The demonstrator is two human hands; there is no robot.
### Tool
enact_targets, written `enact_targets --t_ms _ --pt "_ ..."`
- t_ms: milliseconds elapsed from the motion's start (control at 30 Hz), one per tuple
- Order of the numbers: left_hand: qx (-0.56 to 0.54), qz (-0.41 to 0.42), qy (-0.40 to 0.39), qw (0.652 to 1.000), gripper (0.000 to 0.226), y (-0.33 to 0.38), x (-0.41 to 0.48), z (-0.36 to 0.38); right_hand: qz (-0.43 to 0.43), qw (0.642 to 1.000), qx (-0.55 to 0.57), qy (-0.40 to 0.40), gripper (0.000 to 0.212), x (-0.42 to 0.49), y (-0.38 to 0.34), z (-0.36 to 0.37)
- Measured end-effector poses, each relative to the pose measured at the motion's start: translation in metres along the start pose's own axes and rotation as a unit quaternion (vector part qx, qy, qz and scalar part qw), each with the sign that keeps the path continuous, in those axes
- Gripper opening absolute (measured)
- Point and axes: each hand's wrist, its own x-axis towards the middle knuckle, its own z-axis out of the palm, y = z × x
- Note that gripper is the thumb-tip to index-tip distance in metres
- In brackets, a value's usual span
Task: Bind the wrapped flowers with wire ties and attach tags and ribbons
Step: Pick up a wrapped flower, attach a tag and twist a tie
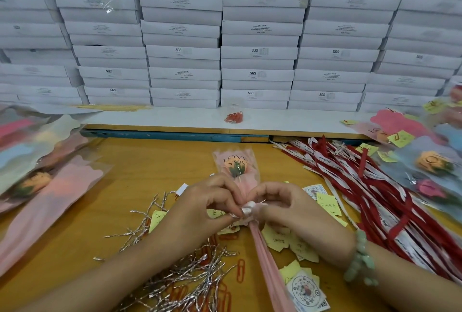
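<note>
Mid-binding, with left hand (200, 208) and right hand (282, 208) together pinching a wire tie (247, 206) at the wrapped flower (236, 166) neck; next, probably twisting it tight.

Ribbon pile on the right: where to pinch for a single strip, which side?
Probably a loose tip at the pile's far-left end, where the ribbons fan apart flat on the table. Come down from above, from the left side; mid-pile the strips overlap and would drag neighbours.
</note>
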Motion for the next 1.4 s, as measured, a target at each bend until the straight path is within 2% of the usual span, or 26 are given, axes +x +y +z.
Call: enact_targets --t_ms 167,367,467,567,800,1200,1400 --pt "0.013 -0.001 -0.004 1.000 0.020 0.001 0.000 -0.001 0.016 0.998 0.052 0.024 0.010 0.001 -0.001 -0.002" --pt "0.030 -0.040 -0.032 0.998 0.010 0.000 0.001 -0.005 0.028 0.996 0.011 0.086 0.015 0.004 0.001 -0.011" --pt "0.022 -0.071 -0.058 0.996 0.012 -0.002 0.003 -0.009 -0.002 0.987 -0.110 0.117 0.015 0.005 0.000 -0.018" --pt "0.001 -0.079 -0.082 0.993 0.012 -0.004 0.005 -0.013 -0.043 0.957 -0.252 0.138 0.020 0.005 -0.001 -0.022" --pt "-0.010 -0.103 -0.130 0.986 0.011 -0.004 0.005 -0.016 -0.057 0.910 -0.397 0.109 0.019 0.002 0.002 -0.023" --pt "-0.044 -0.122 -0.140 0.982 0.015 -0.004 0.008 -0.026 -0.037 0.887 -0.451 0.087 0.013 0.003 0.002 -0.025" --pt "-0.076 -0.115 -0.166 0.976 0.014 -0.010 0.005 -0.024 -0.069 0.898 -0.427 0.081 0.008 0.002 0.002 -0.022"
